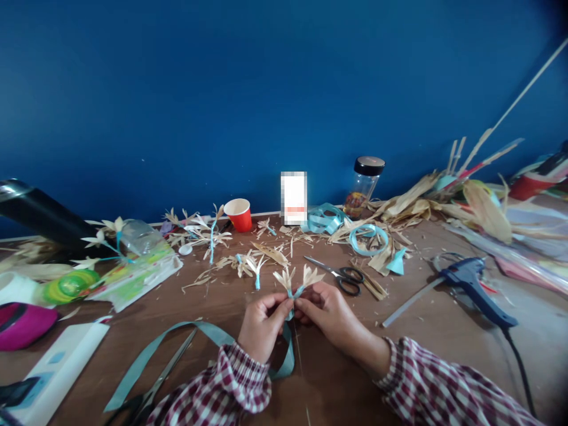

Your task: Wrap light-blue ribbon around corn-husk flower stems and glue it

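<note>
Pinched between the fingers of my left hand (pixel 264 322) and my right hand (pixel 331 313) are two small corn-husk flowers (pixel 306 277), pale and splayed at the top, with blue-wrapped stems meeting at the fingertips. A light blue ribbon (pixel 208 330) loops from the table under my left wrist and up towards the stems; its end at the fingers is partly hidden. Just beyond my hands stands another husk flower (pixel 256 272) with a blue stem. Black-handled scissors (pixel 346 277) lie past my right hand. A second pair of scissors (pixel 166 370) rests left of my left sleeve.
A blue glue gun (pixel 477 284) with its cord lies at right. Further back are a red paper cup (pixel 239 216), a lidded jar (pixel 364 186), ribbon coils (pixel 368 239) and husk scraps (pixel 412 201). At left are a power strip (pixel 71 367), a green tape roll (pixel 71 286) and a dark bottle (pixel 48 216).
</note>
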Action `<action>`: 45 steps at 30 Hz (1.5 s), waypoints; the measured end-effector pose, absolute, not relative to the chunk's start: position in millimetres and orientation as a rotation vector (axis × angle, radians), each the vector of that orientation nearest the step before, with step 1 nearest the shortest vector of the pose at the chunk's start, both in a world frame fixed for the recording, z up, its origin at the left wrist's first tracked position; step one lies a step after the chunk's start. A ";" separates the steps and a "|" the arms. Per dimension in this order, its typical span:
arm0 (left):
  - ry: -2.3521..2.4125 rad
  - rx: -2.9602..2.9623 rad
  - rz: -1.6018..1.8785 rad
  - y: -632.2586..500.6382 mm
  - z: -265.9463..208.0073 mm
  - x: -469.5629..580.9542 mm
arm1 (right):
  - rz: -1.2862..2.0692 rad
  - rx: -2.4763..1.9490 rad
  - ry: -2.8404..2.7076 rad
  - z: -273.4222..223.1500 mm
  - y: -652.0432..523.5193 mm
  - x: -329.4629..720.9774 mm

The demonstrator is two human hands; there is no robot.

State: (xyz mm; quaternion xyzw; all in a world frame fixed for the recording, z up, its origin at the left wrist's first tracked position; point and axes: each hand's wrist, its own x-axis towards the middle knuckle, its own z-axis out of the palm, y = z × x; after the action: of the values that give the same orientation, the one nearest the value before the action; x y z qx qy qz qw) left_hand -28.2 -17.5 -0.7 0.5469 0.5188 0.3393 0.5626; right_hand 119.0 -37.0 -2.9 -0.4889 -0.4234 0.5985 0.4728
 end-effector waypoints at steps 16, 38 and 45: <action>1.224 1.225 0.809 -18.4 1.4 -26.7 | 1.410 -1.218 -1.109 0.1 -36.5 118.6; 1.236 1.201 0.888 -13.6 -13.8 -32.7 | 0.819 -1.320 -1.495 6.6 -40.7 122.5; 1.211 1.236 0.897 -16.4 -10.3 -30.3 | 0.717 -1.323 -1.590 7.0 -40.3 122.8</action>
State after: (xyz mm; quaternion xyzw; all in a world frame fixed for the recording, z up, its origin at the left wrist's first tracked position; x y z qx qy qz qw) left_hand -30.3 -16.4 -10.3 0.5245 0.5141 0.3809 0.5617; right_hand 122.8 -40.3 7.0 -0.5371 -0.6456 0.2909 0.4583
